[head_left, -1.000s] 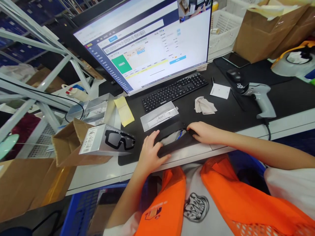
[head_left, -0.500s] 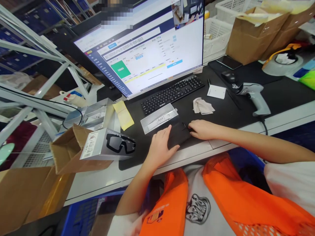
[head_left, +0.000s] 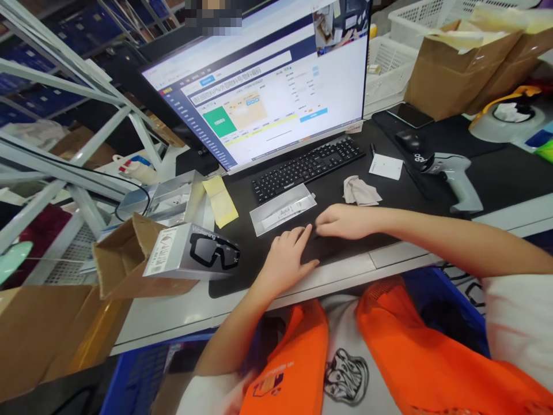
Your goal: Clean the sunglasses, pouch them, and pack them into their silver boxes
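Note:
My left hand [head_left: 285,260] lies with fingers stretched out on the black mat [head_left: 242,248], or on a flat dark item there that barely stands out from it. Beside its fingertips, my right hand [head_left: 341,222] has its fingers curled together. Whatever they pinch is hidden. Just beyond both hands lies a flat silver-grey box [head_left: 283,210] with a white label. A keyboard [head_left: 309,167] is behind that box. To the left, a silver box with a picture of sunglasses [head_left: 194,253] leans on an open cardboard box [head_left: 123,253]. Crumpled tissue [head_left: 362,190] sits past my right hand.
A monitor [head_left: 276,86] stands at the back. On the right are a barcode scanner [head_left: 453,173], a mouse [head_left: 406,139], a phone [head_left: 410,115], a white card [head_left: 386,166] and a tape roll [head_left: 510,118]. A yellow paper pad [head_left: 220,202] lies left of the keyboard.
My right hand has moved left, up to the left hand's fingertips. The thin dark cord seen by its fingers earlier no longer shows. My left hand stays nearly in place.

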{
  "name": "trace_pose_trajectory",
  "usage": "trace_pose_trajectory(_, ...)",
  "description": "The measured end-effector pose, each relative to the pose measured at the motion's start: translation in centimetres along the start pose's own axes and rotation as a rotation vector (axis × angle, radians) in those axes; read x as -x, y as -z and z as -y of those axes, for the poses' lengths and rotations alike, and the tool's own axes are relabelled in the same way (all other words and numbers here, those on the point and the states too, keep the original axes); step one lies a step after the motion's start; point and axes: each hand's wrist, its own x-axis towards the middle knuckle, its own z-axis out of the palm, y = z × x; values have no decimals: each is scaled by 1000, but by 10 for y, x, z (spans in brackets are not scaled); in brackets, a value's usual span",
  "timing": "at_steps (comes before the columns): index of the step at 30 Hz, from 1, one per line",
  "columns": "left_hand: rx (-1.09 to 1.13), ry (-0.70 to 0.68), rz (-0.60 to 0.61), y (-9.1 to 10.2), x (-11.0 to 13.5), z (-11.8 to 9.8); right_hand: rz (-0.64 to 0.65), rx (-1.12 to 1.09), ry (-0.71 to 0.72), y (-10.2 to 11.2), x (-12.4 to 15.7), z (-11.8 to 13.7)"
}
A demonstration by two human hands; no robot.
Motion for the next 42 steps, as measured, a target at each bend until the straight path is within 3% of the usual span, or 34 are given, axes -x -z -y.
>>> trace_pose_trajectory(3, 48, 28, -29, -8, -3, 7, -64, 317, 32, -26, -24, 49)
trace_pose_trajectory(6, 98, 57, -30, -13, -8, 15, -151, 551, 95, -50, -25, 65)
trace_pose_trajectory(8, 157, 23, -58, -12, -10, 17, -260, 584, 144, -52, -11, 56)
trace_pose_trajectory(12, 307, -44, -112, -4, -9, 13, -565, 543, 86, -34, 25, 23)
trace_pose_trajectory(14, 364, -21, -159, -4, -8, 11, -547, 483, 119, -31, 31, 8)
trace_pose_trajectory(17, 475, -6, -283, -10, -6, 12, -343, 374, 155, -39, 22, -8)
trace_pose_trajectory(20, 514, -10, -429, -16, 1, 19, -288, 377, 115, -48, 14, -16)
trace_pose_trajectory(24, 454, 136, -719, -14, 20, 31, -384, 379, 123, -43, 23, -20)
trace_pose_trajectory(27, 684, 379, -989, -11, 22, 35, -602, 242, 200, -35, 35, -17)
trace_pose_trajectory(29, 1068, 502, -957, -9, 14, 34, -752, 233, 250, -31, 39, -13)
trace_pose_trajectory(31, 1494, 559, -777, -5, 1, 31, -865, 263, 276, -28, 40, -8)
trace_pose_trajectory(34, 1869, 590, -650, 1, -13, 28, -1005, 245, 291, -21, 39, -9)
trace_pose_trajectory(38, 1927, 595, -713, 2, -24, 25, -1076, 199, 275, -5, 37, -19)
trace_pose_trajectory(42, 1599, 276, -825, 4, -32, 35, -958, 126, 220, 12, 20, -26)
